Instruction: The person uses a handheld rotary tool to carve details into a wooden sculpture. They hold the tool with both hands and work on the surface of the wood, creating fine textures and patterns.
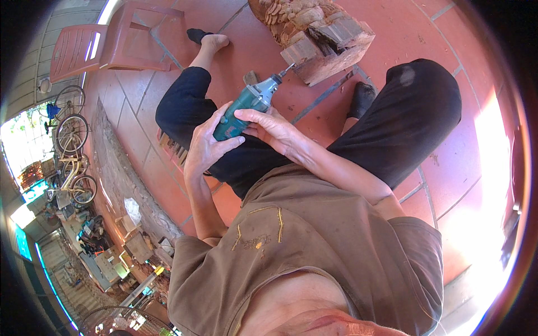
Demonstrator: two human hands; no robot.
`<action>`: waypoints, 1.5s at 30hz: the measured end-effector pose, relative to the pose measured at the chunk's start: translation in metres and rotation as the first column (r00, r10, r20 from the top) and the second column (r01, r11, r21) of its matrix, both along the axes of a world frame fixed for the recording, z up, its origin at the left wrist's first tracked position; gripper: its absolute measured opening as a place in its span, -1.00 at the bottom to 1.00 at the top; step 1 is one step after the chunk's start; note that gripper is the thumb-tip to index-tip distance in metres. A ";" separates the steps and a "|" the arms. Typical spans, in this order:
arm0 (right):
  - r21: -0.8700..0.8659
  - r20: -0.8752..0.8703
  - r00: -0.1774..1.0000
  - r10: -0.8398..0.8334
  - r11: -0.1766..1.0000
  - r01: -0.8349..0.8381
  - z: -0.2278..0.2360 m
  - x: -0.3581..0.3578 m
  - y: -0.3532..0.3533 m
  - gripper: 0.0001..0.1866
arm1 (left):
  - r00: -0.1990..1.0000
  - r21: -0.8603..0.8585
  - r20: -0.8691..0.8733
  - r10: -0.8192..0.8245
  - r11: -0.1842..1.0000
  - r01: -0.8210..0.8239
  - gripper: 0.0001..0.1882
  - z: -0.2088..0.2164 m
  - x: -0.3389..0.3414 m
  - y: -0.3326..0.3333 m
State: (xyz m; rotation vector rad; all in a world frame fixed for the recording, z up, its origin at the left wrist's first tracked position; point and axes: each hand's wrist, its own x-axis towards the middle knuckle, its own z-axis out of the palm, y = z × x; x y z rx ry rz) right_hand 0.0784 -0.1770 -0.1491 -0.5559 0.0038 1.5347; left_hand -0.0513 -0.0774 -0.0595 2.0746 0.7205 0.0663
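Note:
Between my two hands is a green die grinder (240, 115) with a grey metal front and a thin bit (287, 70) that points up and right. My left hand (203, 143) wraps the rear of the body, its thumb underneath. Farther forward, my right hand (270, 127) closes on the side of the casing, with the thumb laid over the top. Just beyond the bit stands a carved wooden piece (330, 50), with scale-like relief at its far end and a flat, rough-cut base. A small gap seems to separate the bit from the wood.
Red floor tiles (426, 33) surround my bent legs in black trousers (409, 106). A reddish plastic chair (140, 36) lies at the far left. A long log (120, 162), bicycles (73, 134) and a cluttered bench (106, 260) line the left side. A wooden block (250, 78) sits beyond the grinder.

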 end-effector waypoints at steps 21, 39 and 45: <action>-0.006 0.017 1.000 0.002 1.000 -0.002 0.005 0.009 0.017 -0.55 | 0.999 0.091 -0.016 0.048 0.995 -0.046 -0.21 -0.007 0.004 0.007; -0.010 0.003 1.000 0.001 1.000 -0.001 0.000 0.002 0.004 -0.48 | 1.000 0.039 -0.010 0.018 0.999 -0.018 -0.22 -0.001 0.001 -0.001; -0.017 0.004 1.000 -0.005 1.000 0.005 -0.002 -0.001 -0.001 -0.46 | 1.000 0.036 -0.024 0.007 0.999 -0.006 -0.21 0.002 0.001 -0.004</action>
